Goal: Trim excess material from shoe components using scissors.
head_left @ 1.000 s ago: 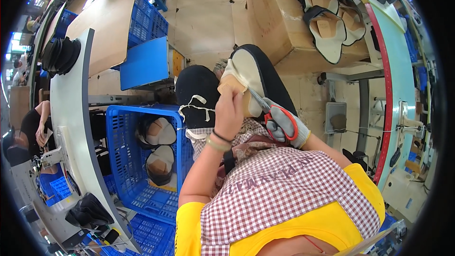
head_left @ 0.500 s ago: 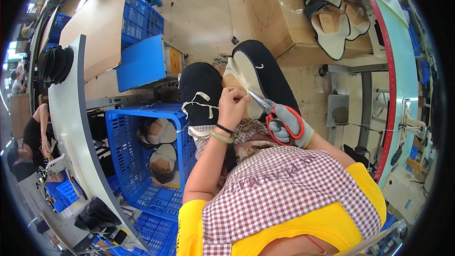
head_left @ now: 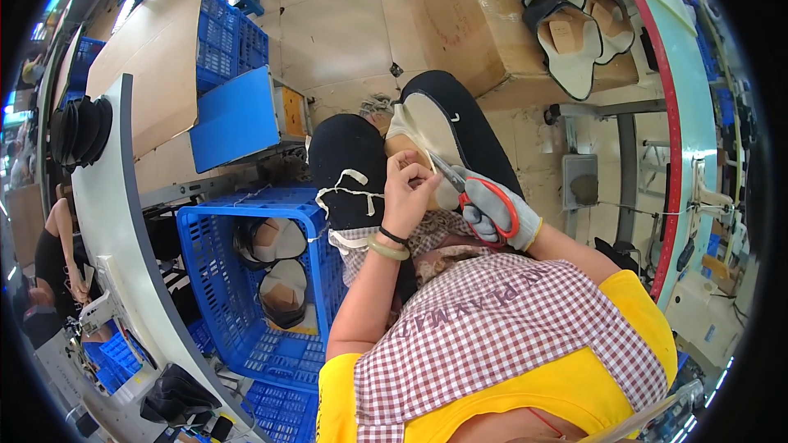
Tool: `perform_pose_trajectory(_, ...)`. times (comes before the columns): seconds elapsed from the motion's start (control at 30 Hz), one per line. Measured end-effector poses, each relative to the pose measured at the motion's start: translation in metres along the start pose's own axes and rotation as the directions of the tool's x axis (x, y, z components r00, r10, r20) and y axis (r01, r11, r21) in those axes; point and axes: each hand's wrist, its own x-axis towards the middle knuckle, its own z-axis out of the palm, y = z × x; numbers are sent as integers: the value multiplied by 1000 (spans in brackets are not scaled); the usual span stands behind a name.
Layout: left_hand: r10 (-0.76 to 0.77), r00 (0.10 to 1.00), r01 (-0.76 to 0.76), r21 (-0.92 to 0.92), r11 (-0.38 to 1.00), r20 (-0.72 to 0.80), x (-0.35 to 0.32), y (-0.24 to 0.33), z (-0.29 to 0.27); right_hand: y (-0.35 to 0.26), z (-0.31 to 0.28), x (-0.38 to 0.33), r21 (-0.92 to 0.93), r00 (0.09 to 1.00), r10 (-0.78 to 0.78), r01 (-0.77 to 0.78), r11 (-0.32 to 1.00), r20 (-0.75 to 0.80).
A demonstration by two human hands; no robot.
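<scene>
Across my lap lies a cream-coloured shoe upper [head_left: 427, 125] with a tan inner lining. My bare left hand [head_left: 408, 193] is over its near end, thumb and forefinger pinched on a thin white strip [head_left: 432, 162]. In my right hand [head_left: 491, 212], which wears a grey glove, are scissors [head_left: 450, 172] with red handles. Their blades point up and left, beside the pinched strip, close to my left fingertips. Part of the upper is hidden behind my left hand. Loose white trimmings [head_left: 353, 176] cling to my dark trouser leg.
A blue crate [head_left: 190, 279] with shoe uppers [head_left: 283, 287] stands at my left. A cardboard box [head_left: 484, 49] bears more uppers [head_left: 566, 41] at far right. A grey-edged table [head_left: 135, 279] and a red-edged bench [head_left: 675, 156] flank me. Another person [head_left: 61, 238] sits at far left.
The scissors blades have drawn slightly away from my left fingertips. My left hand has turned a little, and the pinched white strip now shows. The whole view has shifted slightly.
</scene>
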Motion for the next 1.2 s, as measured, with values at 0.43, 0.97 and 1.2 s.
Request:
perform_pose_trajectory(0.43, -25, 955, 104, -257, 961, 296, 3, -3, -31, -9, -3, 20, 100, 996, 5, -14, 995, 89)
perform_pose_trajectory(0.97, 31, 872, 97, -235, 967, 489, -3, -3, -34, -26, -6, 50, 8, 995, 43, -44, 999, 86)
perform_pose_trajectory(1.2, -180, 980, 121, -486, 866, -78, 19, 10, -7, -17, -14, 55, 88, 994, 77, -84, 993, 75)
